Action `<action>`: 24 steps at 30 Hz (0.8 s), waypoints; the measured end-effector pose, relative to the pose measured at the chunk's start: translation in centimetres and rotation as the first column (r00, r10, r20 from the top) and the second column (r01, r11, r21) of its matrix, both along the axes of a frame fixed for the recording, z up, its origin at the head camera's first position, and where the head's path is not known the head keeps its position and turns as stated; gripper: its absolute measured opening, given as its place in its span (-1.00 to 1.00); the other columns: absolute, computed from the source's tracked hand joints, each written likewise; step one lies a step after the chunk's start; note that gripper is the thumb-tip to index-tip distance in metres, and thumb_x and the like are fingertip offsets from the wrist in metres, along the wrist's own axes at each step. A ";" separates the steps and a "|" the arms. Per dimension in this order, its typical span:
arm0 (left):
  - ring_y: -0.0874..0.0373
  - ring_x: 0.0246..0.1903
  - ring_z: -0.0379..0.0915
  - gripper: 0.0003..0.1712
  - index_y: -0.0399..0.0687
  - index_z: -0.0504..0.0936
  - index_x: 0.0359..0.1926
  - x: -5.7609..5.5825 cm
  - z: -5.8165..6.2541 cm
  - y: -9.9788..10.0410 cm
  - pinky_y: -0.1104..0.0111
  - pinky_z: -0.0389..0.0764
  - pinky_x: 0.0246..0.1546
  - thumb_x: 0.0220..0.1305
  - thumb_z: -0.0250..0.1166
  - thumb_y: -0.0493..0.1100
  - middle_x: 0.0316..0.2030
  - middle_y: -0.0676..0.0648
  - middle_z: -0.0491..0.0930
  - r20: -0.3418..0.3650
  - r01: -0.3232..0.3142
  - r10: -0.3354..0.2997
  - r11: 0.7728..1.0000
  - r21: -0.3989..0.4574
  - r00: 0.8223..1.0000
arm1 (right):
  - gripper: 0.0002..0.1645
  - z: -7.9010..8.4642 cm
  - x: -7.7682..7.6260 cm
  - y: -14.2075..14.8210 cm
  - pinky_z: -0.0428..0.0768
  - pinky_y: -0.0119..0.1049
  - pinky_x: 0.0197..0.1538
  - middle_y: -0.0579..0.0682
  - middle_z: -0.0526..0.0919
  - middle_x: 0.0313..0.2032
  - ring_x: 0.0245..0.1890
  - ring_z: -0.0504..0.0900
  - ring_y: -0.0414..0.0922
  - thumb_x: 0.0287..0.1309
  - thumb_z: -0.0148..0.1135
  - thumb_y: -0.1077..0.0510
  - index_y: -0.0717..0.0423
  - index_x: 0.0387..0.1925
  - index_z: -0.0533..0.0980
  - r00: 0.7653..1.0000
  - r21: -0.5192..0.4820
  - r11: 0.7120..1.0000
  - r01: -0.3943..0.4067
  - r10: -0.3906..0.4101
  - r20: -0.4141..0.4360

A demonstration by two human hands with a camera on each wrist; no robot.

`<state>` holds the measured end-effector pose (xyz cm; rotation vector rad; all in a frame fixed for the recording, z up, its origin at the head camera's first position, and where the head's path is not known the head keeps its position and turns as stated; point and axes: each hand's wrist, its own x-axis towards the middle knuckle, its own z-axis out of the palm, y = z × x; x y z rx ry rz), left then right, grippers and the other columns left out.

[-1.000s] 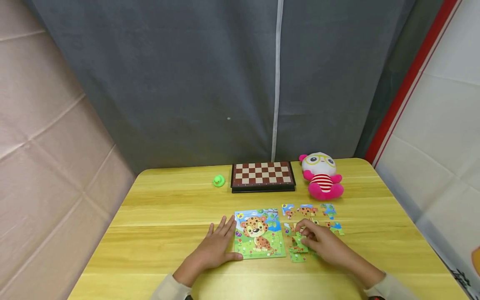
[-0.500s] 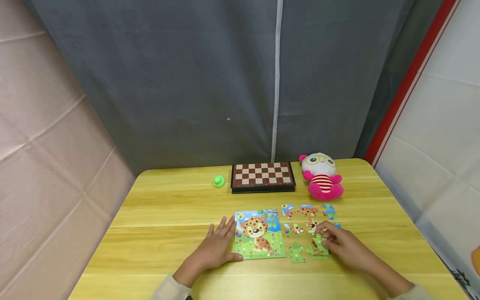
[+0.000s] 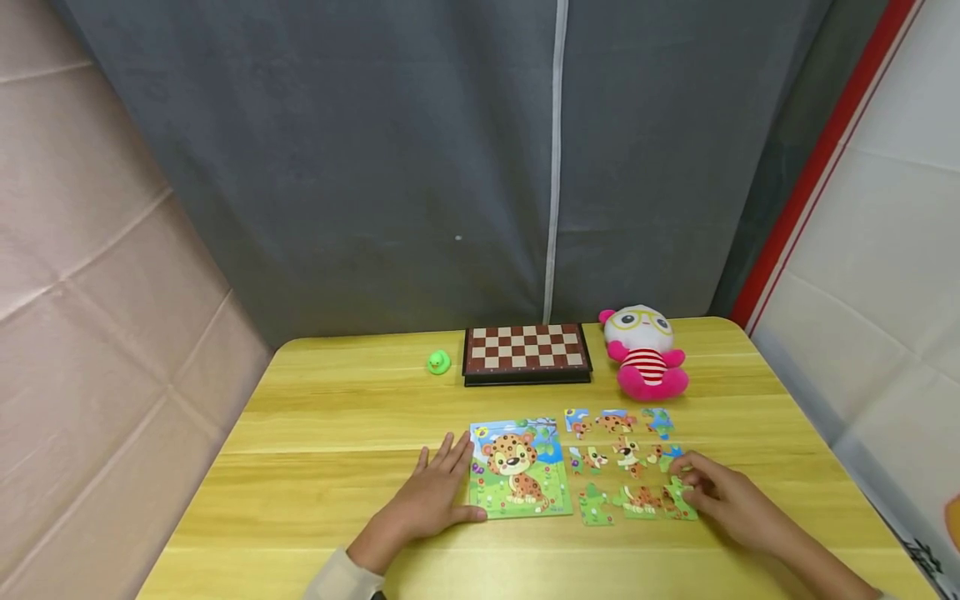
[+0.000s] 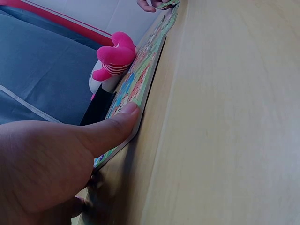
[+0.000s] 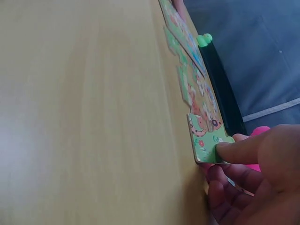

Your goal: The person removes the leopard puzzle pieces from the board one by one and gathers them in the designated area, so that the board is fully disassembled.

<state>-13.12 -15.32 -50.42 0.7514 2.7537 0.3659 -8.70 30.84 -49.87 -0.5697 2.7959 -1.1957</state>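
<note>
My left hand (image 3: 429, 502) lies spread at the left side of the leopard puzzle board (image 3: 517, 487). In the left wrist view its thumb (image 4: 112, 129) rests over the board's near edge. To the right of the board, loose puzzle pieces (image 3: 592, 507) lie in rough rows on the table. My right hand (image 3: 723, 500) pinches a green puzzle piece (image 5: 205, 145) with a red flower, at the right end of the front row. Its thumb is on top of the piece and its fingers are curled at the edge; in the head view the hand partly covers that piece.
On the wooden table (image 3: 337, 400), a green toy duck (image 3: 438, 362), a folded chessboard (image 3: 527, 350) and a pink-and-white plush toy (image 3: 645, 354) stand along the back. A grey curtain (image 3: 375, 167) hangs behind the table.
My right hand has carried the green puzzle piece rightward, from over the left of the front row to its right end. The left hand and the board have stayed in place.
</note>
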 end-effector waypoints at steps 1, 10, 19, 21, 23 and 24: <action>-0.19 0.62 -0.35 0.27 -0.13 -0.11 0.66 0.0 0.0 0.0 -0.29 -0.17 0.51 0.25 0.17 0.52 0.66 -0.10 -0.28 -0.002 0.000 0.000 1.000 -0.003 1.000 | -0.71 -0.1 0.0 0.1 0.55 -0.42 -0.30 -0.18 0.61 -0.25 -0.28 0.50 -0.40 0.32 0.31 0.32 0.02 0.01 0.52 1.000 0.005 1.000 0.003 -0.003 0.001; -0.18 0.62 -0.35 0.27 -0.12 -0.11 0.66 -0.1 -0.2 0.0 -0.28 -0.16 0.51 0.25 0.15 0.54 0.66 -0.09 -0.28 0.000 -0.002 0.002 1.000 -0.004 1.000 | -0.67 -0.9 -0.1 0.6 0.54 -0.45 -0.27 -0.25 0.59 -0.24 -0.28 0.48 -0.36 0.25 0.36 0.36 0.07 0.01 0.58 0.999 0.008 1.000 0.028 -0.028 -0.033; -0.18 0.62 -0.35 0.28 -0.12 -0.10 0.66 -0.1 -0.3 -0.1 -0.28 -0.14 0.51 0.24 0.14 0.55 0.66 -0.10 -0.27 -0.006 0.000 0.000 1.000 -0.009 1.000 | -0.63 -1.4 -0.1 0.6 0.54 -0.46 -0.25 -0.19 0.60 -0.22 -0.28 0.49 -0.31 0.23 0.32 0.45 0.15 0.04 0.58 0.999 -0.046 0.999 -0.004 0.002 -0.051; -0.18 0.62 -0.34 0.28 -0.12 -0.10 0.66 -0.1 -0.3 -0.1 -0.28 -0.14 0.51 0.24 0.14 0.55 0.66 -0.09 -0.27 -0.004 -0.001 0.001 1.000 -0.009 1.000 | -0.63 -1.5 -0.1 0.6 0.54 -0.46 -0.25 -0.18 0.59 -0.22 -0.28 0.49 -0.30 0.23 0.31 0.45 0.16 0.05 0.57 0.999 -0.057 0.998 -0.012 0.009 -0.053; -0.18 0.62 -0.34 0.28 -0.12 -0.10 0.66 -0.1 -0.3 -0.1 -0.28 -0.14 0.51 0.24 0.15 0.55 0.66 -0.09 -0.27 -0.002 -0.003 0.003 1.000 -0.008 1.000 | -0.63 -1.6 -0.1 0.6 0.53 -0.46 -0.25 -0.18 0.58 -0.22 -0.28 0.48 -0.30 0.23 0.31 0.45 0.16 0.05 0.57 0.999 -0.063 0.998 -0.014 0.011 -0.051; -0.17 0.62 -0.34 0.28 -0.11 -0.10 0.66 -0.1 -0.3 -0.2 -0.28 -0.14 0.51 0.24 0.15 0.55 0.66 -0.09 -0.27 -0.003 -0.004 0.004 1.000 -0.009 1.000 | -0.63 -1.6 -0.1 0.6 0.53 -0.46 -0.26 -0.18 0.58 -0.22 -0.28 0.48 -0.30 0.23 0.31 0.44 0.16 0.05 0.58 0.999 -0.063 0.998 -0.012 0.009 -0.050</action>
